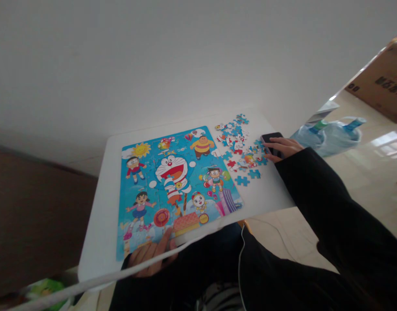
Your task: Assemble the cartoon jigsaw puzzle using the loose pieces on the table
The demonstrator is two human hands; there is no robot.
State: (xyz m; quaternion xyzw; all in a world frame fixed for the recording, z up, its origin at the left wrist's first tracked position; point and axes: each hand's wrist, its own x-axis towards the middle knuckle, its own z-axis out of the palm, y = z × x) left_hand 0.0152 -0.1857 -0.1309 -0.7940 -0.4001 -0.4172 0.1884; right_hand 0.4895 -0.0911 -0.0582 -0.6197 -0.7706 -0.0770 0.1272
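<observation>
A colourful cartoon jigsaw puzzle (143, 172) lies in its flat board, with a blue-and-white cat figure in the middle. My left hand (153, 255) rests on the board's near edge, fingers stretched out; a white cord (120, 273) crosses in front of it and hides part. To the right of the board, loose puzzle pieces (242, 180) are spread out, some touching or overlapping. My right hand (286, 147) lies over a dark phone (271, 137) beside these pieces, fingers extended across its face and left edge. Nothing shows gripped in either hand.
The white table (99, 207) stands against a pale wall (153, 65). Large clear water bottles (337, 136) in plastic stand on the tiled floor at right, with a cardboard box (380, 82) behind. A dark brown panel (39, 207) borders the left, above a green bag (46, 290).
</observation>
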